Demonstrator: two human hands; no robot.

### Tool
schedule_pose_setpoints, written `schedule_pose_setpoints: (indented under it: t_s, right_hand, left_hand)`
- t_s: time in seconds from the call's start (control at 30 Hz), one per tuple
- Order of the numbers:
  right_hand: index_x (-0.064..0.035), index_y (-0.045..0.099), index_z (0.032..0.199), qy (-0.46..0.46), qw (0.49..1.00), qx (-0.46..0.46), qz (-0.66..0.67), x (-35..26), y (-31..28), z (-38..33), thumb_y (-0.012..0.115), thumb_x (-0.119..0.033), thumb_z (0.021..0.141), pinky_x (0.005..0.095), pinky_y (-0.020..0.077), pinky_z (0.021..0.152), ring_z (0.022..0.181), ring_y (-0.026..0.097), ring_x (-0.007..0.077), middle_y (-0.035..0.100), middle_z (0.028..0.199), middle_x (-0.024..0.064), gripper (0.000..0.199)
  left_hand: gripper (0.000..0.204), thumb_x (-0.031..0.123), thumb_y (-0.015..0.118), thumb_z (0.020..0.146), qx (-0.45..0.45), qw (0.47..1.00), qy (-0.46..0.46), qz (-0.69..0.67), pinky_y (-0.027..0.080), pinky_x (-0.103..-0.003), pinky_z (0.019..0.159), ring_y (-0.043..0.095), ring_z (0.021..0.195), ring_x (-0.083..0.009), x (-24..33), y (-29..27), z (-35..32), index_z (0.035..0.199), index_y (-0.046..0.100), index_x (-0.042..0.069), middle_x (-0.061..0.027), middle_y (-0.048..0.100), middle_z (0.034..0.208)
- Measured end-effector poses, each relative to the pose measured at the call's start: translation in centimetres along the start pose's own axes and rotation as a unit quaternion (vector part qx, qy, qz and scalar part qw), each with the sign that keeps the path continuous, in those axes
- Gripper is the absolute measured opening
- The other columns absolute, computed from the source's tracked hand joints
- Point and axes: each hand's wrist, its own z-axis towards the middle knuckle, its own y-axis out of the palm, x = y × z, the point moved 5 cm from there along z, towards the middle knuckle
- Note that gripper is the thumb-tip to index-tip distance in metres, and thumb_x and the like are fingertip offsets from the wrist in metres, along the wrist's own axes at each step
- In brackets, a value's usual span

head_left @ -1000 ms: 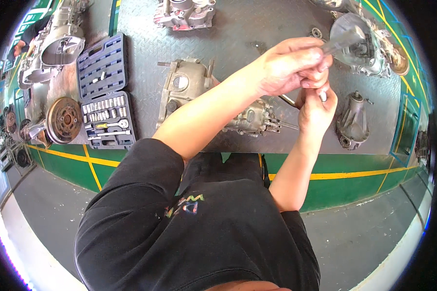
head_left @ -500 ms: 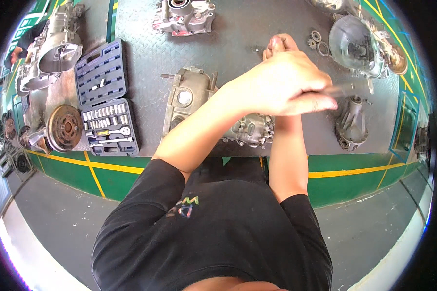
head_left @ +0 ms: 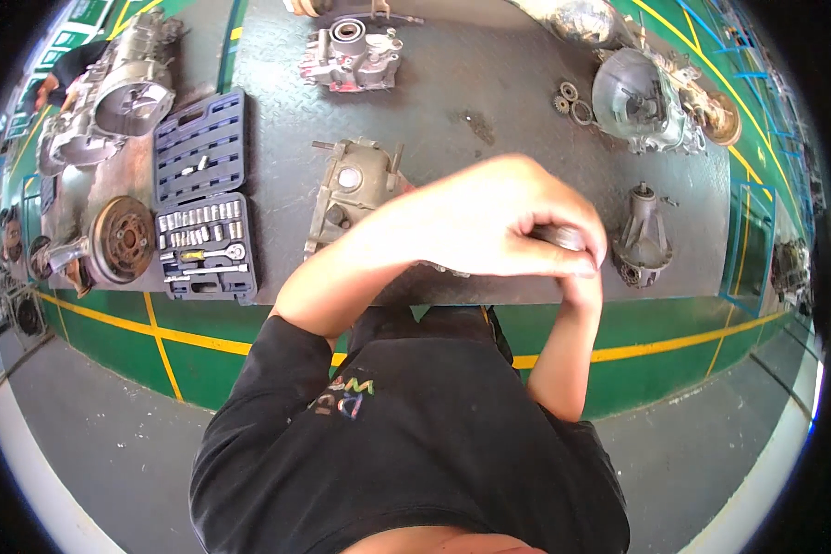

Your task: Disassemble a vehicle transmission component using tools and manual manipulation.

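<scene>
My left hand (head_left: pixel 499 217) is raised over the near part of the workbench, its fingers curled round a grey metal piece (head_left: pixel 560 237). Only a short bit of that piece shows, so its kind cannot be told. Close behind and below it is my right hand (head_left: pixel 584 288); its fingers are mostly hidden by the left hand. Beneath my left forearm sits a grey cast metal housing (head_left: pixel 349 189) with a round opening and studs. A second casting beside it is almost wholly covered by the arm. Right of my hands stands a cone-shaped metal housing (head_left: pixel 644 235) with a shaft on top.
An open socket set case (head_left: pixel 203 148) lies left on the metal workbench (head_left: pixel 277 138). A rusty disc (head_left: pixel 122 240) and a large gearbox casing (head_left: pixel 134 102) stand farther left. Another casting (head_left: pixel 351 60) sits at the back. Small gears (head_left: pixel 563 103) and a bell-shaped housing (head_left: pixel 632 92) are far right.
My left hand has turned, and the long blurred metal piece in it now shows only a short end. My right hand has come down and back toward me, behind the left.
</scene>
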Motion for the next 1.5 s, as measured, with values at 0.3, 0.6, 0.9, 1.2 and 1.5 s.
schedule_pose_setpoints:
  t_s: [0.3,0.6,0.9,1.2,1.5]
  right_hand:
    - [-0.0034,0.066,0.102,-0.119,0.946,-0.245,-0.178,-1.1,5.4,0.6,0.068,-0.017,0.088,0.0301,0.0481,0.075,0.08,0.059,0.0128,0.066,0.086,0.0014,0.02]
    - [-0.0016,0.064,0.095,-0.419,0.896,-0.13,-0.065,-3.3,3.4,0.6,0.064,-0.019,0.085,0.0326,0.0501,0.072,0.078,0.061,0.0157,0.066,0.088,0.0055,0.02]
    - [-0.0009,0.062,0.089,-0.41,0.894,-0.164,0.075,-4.9,1.6,1.8,0.068,-0.017,0.083,0.0305,0.0489,0.071,0.075,0.059,0.0111,0.066,0.079,0.0024,0.018]
    - [-0.0025,0.062,0.101,-0.427,0.9,-0.02,0.082,-5.1,3.5,2.0,0.069,-0.015,0.085,0.0262,0.0471,0.068,0.075,0.056,0.0113,0.058,0.081,0.0019,0.022]
    - [-0.0037,0.055,0.093,-0.348,0.92,-0.085,0.158,-3.5,4.1,3.6,0.07,-0.014,0.085,0.0264,0.0489,0.071,0.081,0.055,0.0115,0.058,0.09,0.0006,0.02]
  left_hand:
    - [0.03,0.032,0.06,0.097,0.292,0.935,-0.196,0.052,0.042,-0.027,0.053,0.05,0.064,-0.0059,1.2,-0.2,3.3,0.087,0.063,0.005,-0.0003,0.055,0.065]
    - [0.035,0.031,0.058,0.098,0.249,0.92,-0.196,0.231,0.04,-0.028,0.058,0.046,0.065,-0.0084,0.7,5.7,3.3,0.079,0.058,0.002,0.0013,0.051,0.068]
    - [0.032,0.02,0.058,0.097,0.256,0.921,-0.138,0.26,0.036,-0.03,0.055,0.04,0.06,-0.0118,0.0,6.1,2.5,0.071,0.047,0.005,-0.0015,0.045,0.064]
    - [0.022,0.019,0.056,0.101,0.306,0.937,-0.121,0.113,0.039,-0.025,0.055,0.044,0.06,-0.0073,0.5,4.5,0.9,0.084,0.055,0.003,0.0014,0.047,0.065]
    - [0.022,0.019,0.056,0.098,0.405,0.877,-0.061,0.25,0.044,-0.031,0.056,0.047,0.056,-0.0124,0.6,1.9,0.8,0.086,0.055,0.001,0.0001,0.047,0.063]
